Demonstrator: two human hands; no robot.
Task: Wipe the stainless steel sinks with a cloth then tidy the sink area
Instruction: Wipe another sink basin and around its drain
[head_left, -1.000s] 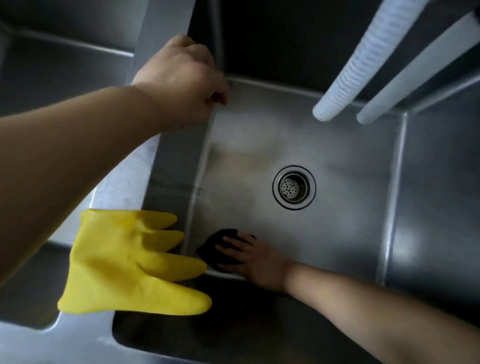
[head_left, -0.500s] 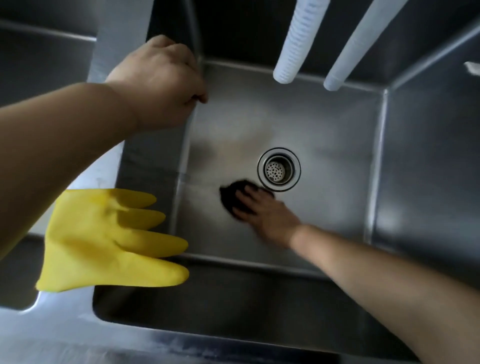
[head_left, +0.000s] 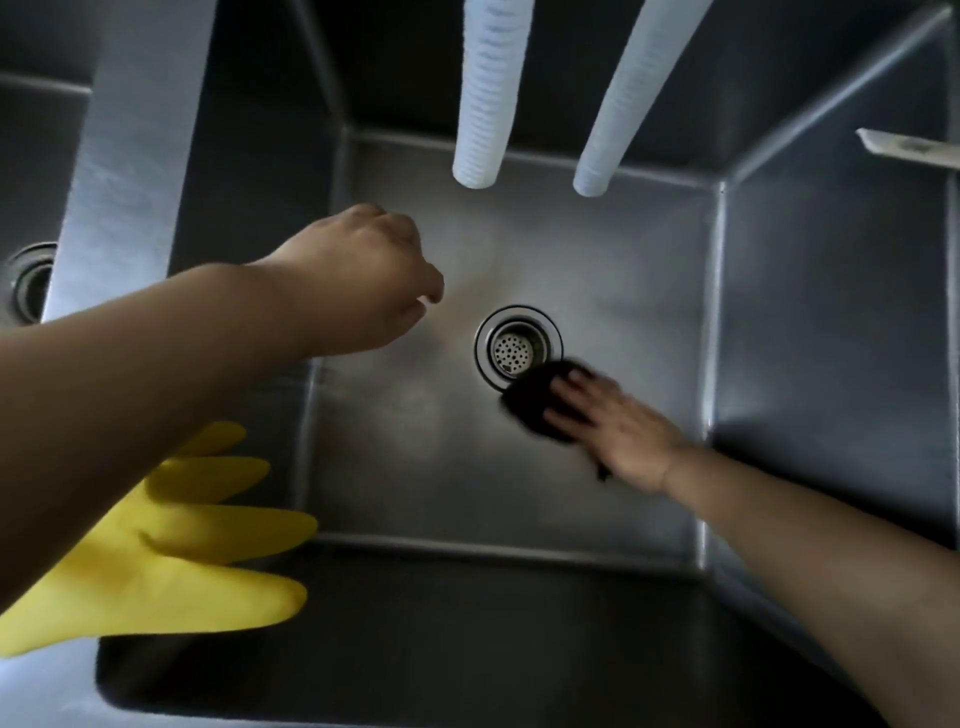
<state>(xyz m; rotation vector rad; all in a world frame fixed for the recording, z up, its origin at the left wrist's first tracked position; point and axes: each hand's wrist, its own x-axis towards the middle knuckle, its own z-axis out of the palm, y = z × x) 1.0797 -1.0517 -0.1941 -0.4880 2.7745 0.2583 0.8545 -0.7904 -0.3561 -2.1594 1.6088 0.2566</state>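
Lying nearest, at the lower left: one yellow rubber glove (head_left: 171, 551), flat on the counter (head_left: 62, 691) at the front corner of the sink (head_left: 831, 332), its fingers reaching over the rim toward the basin; part of it is covered by the left forearm. Next, on the basin floor right of centre: one dark cloth (head_left: 535, 405), bunched, blurred in the frame, its upper edge overlapping the lower right rim of the drain (head_left: 518, 347). Right hand (head_left: 618, 434): palm down on the cloth, fingers straight and spread, pressing it against the steel; a scrap of cloth shows below the heel of the palm. Drain: round, steel ring with perforated strainer, just beyond the fingertips. Left hand (head_left: 363, 275): raised above the basin left of the drain, well apart from the cloth, fingers curled under with nothing seen in them, thumb tip pointing toward the drain. Divider (head_left: 130, 156): broad steel strip at left, separating this basin from a second basin, whose own drain (head_left: 28, 283) shows at the frame edge. Farthest: two pale hoses (head_left: 488, 93) hanging side by side over the rear wall, the left one ribbed, open ends above the basin floor.
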